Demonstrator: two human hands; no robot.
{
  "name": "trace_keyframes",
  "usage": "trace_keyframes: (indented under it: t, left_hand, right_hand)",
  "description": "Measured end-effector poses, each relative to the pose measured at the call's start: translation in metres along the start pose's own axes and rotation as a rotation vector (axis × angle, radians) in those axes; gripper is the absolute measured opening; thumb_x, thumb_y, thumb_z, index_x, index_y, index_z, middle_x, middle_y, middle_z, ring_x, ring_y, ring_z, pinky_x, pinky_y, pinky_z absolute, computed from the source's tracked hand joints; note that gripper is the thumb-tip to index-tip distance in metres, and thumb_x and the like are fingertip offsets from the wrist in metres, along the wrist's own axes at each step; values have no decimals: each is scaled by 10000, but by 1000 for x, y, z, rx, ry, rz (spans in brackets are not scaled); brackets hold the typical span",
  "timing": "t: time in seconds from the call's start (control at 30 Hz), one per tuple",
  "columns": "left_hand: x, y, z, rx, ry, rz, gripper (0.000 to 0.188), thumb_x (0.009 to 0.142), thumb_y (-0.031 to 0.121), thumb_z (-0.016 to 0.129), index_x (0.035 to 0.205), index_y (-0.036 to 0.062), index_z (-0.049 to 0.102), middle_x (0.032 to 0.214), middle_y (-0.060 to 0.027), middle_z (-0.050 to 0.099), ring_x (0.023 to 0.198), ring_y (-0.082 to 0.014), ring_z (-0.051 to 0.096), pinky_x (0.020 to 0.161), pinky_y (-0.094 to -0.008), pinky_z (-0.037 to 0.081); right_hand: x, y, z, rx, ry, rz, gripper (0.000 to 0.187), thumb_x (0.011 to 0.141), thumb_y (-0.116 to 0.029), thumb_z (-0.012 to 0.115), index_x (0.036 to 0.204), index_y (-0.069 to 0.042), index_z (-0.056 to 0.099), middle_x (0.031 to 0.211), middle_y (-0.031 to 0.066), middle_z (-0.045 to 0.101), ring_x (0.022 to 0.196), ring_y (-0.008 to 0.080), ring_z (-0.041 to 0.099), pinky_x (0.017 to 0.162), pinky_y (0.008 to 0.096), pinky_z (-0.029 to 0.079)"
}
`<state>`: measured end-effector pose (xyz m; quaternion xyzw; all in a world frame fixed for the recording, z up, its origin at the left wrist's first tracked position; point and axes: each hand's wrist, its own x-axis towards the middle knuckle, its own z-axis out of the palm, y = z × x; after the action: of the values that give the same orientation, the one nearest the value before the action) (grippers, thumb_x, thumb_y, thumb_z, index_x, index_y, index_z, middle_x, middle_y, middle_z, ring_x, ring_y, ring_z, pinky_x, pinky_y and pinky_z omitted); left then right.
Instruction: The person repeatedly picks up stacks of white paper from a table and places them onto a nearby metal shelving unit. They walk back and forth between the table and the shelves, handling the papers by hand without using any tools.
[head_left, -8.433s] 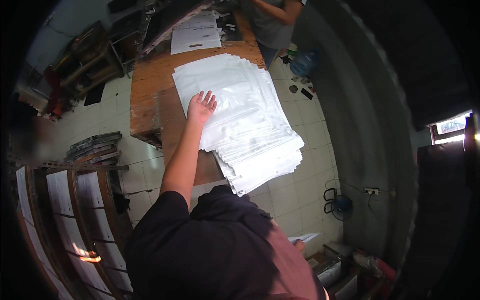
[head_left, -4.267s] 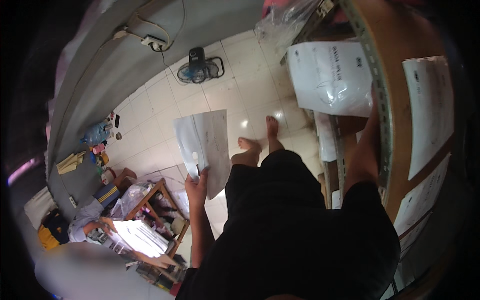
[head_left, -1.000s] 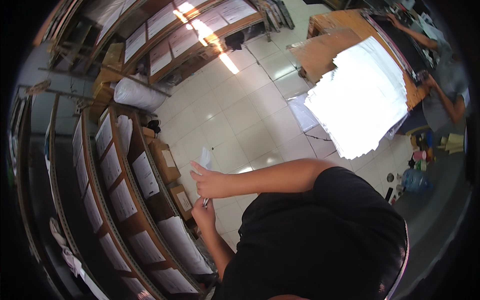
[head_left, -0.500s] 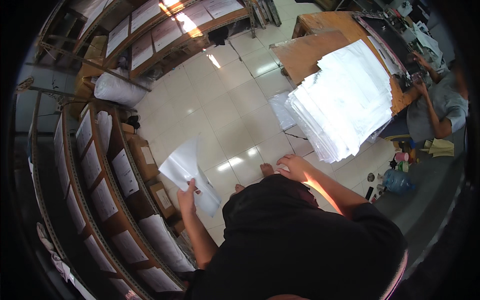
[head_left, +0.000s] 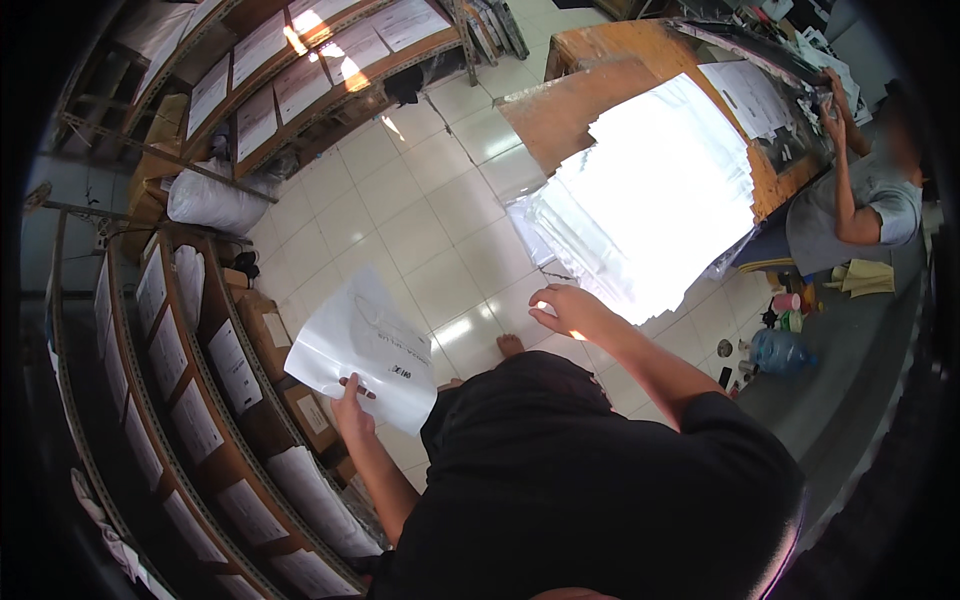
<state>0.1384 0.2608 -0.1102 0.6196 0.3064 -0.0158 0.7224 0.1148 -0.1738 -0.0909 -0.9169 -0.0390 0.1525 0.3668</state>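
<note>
My left hand (head_left: 354, 408) is closed on the edge of a thin white printed plastic bag (head_left: 375, 345), which looks slightly see-through and curves away from my fingers. The bag hangs in front of me at the left, above the tiled floor. My right hand (head_left: 572, 310) is in the air with loosely bent fingers and a gap between thumb and fingertips; I see nothing held there. Just beyond it, a tall pile of white sheets or bags (head_left: 650, 190), overexposed in bright light, lies on a wooden table (head_left: 600, 45).
Metal shelves (head_left: 190, 350) with paper-labelled compartments line my left, and another rack (head_left: 330, 85) stands at the far left. A stuffed white sack (head_left: 215, 197) lies between them. At the right, a person (head_left: 850, 190) works at the table, near a blue water bottle (head_left: 780, 350).
The white bag has turned flatter toward me, so its print now shows. My right hand has moved left. The whole view has shifted slightly, with the pile appearing further left.
</note>
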Motion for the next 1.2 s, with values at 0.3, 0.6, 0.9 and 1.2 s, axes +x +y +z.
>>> trace_keyframes:
  t: [0.3,0.6,0.9,1.2]
  left_hand:
    - [4,1,-9,-97,55,-30,191,814,67,632,931,85,482,841,-29,509,679,-155,525,528,-293,441]
    - [1,21,11,-145,42,124,144,826,58,626,878,105,501,766,-4,491,606,-125,513,528,-276,457]
    - [4,13,8,-156,110,122,138,836,74,630,892,103,507,844,-24,530,653,-129,525,568,-272,461]
    - [-8,11,-10,-174,172,108,140,829,66,632,884,103,509,830,-17,519,622,-131,519,526,-276,457]
  right_hand:
    - [54,3,-24,267,241,-168,236,886,-205,547,1034,-33,613,923,146,653,793,274,638,715,361,499]
    - [95,8,-72,361,476,-201,186,878,-126,589,1037,-37,628,873,92,667,746,164,632,669,276,500]
    - [72,46,-105,-4,700,-121,130,845,-137,595,942,-68,646,863,103,664,717,254,645,650,332,518]
    - [91,112,-131,-430,929,63,299,789,-120,648,1076,-56,595,1161,186,550,1083,340,523,902,409,449]
